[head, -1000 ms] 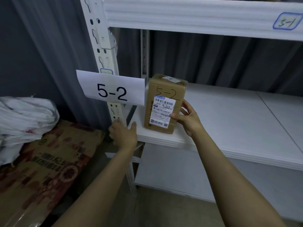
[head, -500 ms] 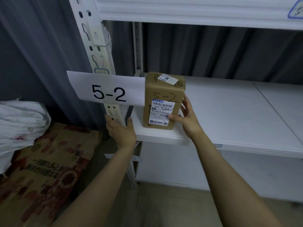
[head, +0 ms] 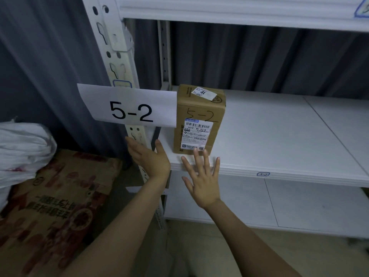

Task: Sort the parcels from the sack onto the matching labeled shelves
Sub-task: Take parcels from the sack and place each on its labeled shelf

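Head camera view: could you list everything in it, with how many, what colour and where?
shelves: three, white, one above another.
parcel: one, brown cardboard, upright at the middle shelf's left end, "5-2" written on it.
sign: one, white with black "5-2", on the front post, left of the parcel.
posts: two, white, slotted, at the rack's left end.
curtain: one, grey, behind the rack.
white sack: one, at the left edge, on the printed sack.
printed sack: one, brown with red print, bottom left.
left hand: one, open, below the sign.
right hand: one, open, fingers spread, before the shelf edge below the parcel.
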